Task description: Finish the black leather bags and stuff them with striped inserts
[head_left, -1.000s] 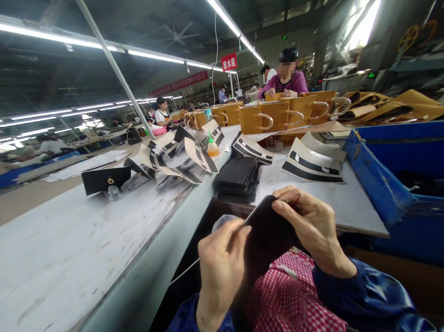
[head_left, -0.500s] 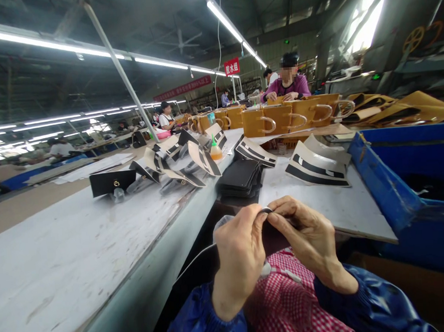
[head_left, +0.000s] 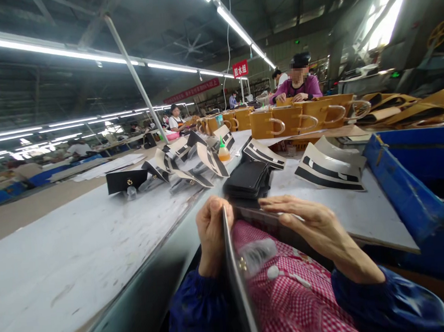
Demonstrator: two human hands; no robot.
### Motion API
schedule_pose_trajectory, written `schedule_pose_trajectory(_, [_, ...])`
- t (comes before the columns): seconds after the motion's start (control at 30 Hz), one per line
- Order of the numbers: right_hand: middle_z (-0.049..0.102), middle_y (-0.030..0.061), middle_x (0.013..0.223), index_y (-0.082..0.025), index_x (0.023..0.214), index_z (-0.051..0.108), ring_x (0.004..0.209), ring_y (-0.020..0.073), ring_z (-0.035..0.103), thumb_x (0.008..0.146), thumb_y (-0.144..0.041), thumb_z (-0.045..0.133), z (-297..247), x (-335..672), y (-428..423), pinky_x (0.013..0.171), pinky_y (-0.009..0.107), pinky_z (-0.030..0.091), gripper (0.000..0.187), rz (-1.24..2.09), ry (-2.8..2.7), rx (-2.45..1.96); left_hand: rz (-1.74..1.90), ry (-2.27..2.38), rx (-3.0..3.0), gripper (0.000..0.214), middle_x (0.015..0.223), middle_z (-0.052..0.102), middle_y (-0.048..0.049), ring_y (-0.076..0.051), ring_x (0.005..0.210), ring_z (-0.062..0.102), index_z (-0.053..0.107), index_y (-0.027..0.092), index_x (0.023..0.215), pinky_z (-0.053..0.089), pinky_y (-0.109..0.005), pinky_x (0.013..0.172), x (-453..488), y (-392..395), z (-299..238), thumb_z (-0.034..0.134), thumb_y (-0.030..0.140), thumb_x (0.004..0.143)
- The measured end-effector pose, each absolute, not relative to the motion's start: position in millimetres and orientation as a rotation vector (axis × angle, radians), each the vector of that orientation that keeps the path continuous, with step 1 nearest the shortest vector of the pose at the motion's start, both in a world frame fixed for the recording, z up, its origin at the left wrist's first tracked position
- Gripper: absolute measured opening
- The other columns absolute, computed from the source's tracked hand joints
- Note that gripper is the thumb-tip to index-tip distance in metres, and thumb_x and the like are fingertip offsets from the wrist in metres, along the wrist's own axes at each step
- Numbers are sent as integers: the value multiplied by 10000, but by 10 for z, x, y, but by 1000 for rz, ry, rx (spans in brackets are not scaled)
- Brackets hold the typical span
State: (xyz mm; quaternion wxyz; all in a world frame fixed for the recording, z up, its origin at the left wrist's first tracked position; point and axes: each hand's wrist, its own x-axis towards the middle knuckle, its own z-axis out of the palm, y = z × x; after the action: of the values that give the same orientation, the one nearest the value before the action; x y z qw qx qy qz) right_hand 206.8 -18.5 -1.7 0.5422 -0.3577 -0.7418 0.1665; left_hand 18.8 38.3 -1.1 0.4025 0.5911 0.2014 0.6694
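Note:
My left hand (head_left: 212, 231) is closed round the upper edge of a black leather piece (head_left: 237, 290), which stands edge-on toward me over my lap. My right hand (head_left: 311, 221) lies with its fingers stretched out flat just right of that piece, above my red checked apron (head_left: 290, 292); I cannot tell whether it touches the piece. A blurred whitish object (head_left: 256, 254) shows beside the piece below the right hand. A stack of black leather pieces (head_left: 247, 178) lies on the table just beyond both hands.
Curved black-and-white panels (head_left: 329, 168) lie on the white table (head_left: 80, 255), with a glue bottle (head_left: 223, 152) and a black flap with a clasp (head_left: 127, 180). Tan bags with handles (head_left: 275, 121) stand further back. A blue bin (head_left: 414, 184) is at right. A person in purple (head_left: 300, 86) works beyond.
The black piece has turned from flat in both hands to edge-on in the left hand. My right hand let go and opened flat. The view shifted right and down slightly.

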Motion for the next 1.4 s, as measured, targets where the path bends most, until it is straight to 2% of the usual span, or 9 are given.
schedule_pose_trajectory(0.1, [653, 109, 1307, -227, 1229, 687, 1216, 247, 602, 975, -493, 510, -116, 1912, 37, 1028, 400, 492, 409, 504, -1956, -814, 1609, 350, 1427, 645, 308, 208, 111, -67, 233, 196, 309, 228, 541, 251, -221, 332, 300, 363, -23, 350, 774, 881])
schedule_pose_trajectory(0.2, [722, 54, 976, -188, 1031, 715, 898, 200, 665, 932, -565, 541, -219, 1791, 126, 796, 311, 552, 427, 820, -2012, -807, 1470, 324, 1323, 653, 292, 229, 104, -78, 232, 249, 324, 233, 541, 317, -230, 342, 352, 309, 1, 375, 809, 844])
schedule_pose_trajectory(0.4, [592, -14, 678, -173, 764, 623, 600, 120, 527, 908, -496, 606, -268, 1915, 46, 530, 225, 427, 354, 879, -1768, -965, 1351, 528, 1247, 765, 875, 755, -115, -239, 800, 727, 658, 184, 1057, 582, -358, 685, -16, 225, 22, 245, 802, 878])
schedule_pose_trajectory(0.57, [596, -25, 610, -196, 709, 635, 529, 115, 495, 882, -364, 637, -110, 1971, 5, 479, 227, 373, 241, 531, -1833, -1118, 1173, 697, 1807, 536, 914, 740, -63, -211, 784, 710, 568, 236, 1359, 578, -305, 706, -420, 226, -15, 628, 498, 895])
schedule_pose_trajectory(0.77, [603, -22, 606, -201, 690, 617, 528, 121, 508, 890, -348, 612, -85, 1922, -13, 476, 231, 370, 248, 473, -1871, -1162, 1238, 1010, 2132, 338, 870, 738, -19, -169, 694, 700, 616, 243, 1272, 584, -288, 709, -331, 150, -4, 581, 284, 938])
schedule_pose_trajectory(0.93, [582, -20, 594, -203, 685, 611, 532, 126, 493, 887, -391, 611, -123, 1972, -12, 489, 244, 374, 276, 396, -1742, -1132, 1238, 993, 1727, 699, 1008, 762, -95, -253, 874, 750, 459, 212, 1420, 623, -349, 773, -492, 104, -127, 754, 394, 813])
schedule_pose_trajectory(1.1, [548, -25, 637, -195, 718, 602, 580, 119, 487, 887, -446, 610, -126, 1916, 87, 521, 240, 383, 303, 440, -1476, -1093, 1371, 758, 1425, 873, 1154, 739, -130, -341, 1070, 702, 599, 206, 1317, 608, -430, 889, -615, 50, -376, 872, 576, 575])
schedule_pose_trajectory(1.23, [544, -25, 658, -189, 738, 589, 606, 116, 489, 881, -493, 612, -95, 1738, 159, 537, 235, 404, 337, 608, -1370, -997, 1341, 916, 1443, 555, 966, 786, -110, -351, 1047, 712, 743, 191, 1102, 596, -482, 919, -376, -61, -581, 802, 556, 688])
schedule_pose_trajectory(1.4, [668, 3, 755, -184, 870, 670, 676, 146, 596, 830, -525, 686, -30, 1723, 140, 593, 249, 473, 344, 593, -1485, -944, 1557, 1180, 1624, 195, 1072, 767, -78, -330, 1207, 636, 782, 225, 978, 432, -517, 1131, -343, 24, -701, 686, 329, 843])
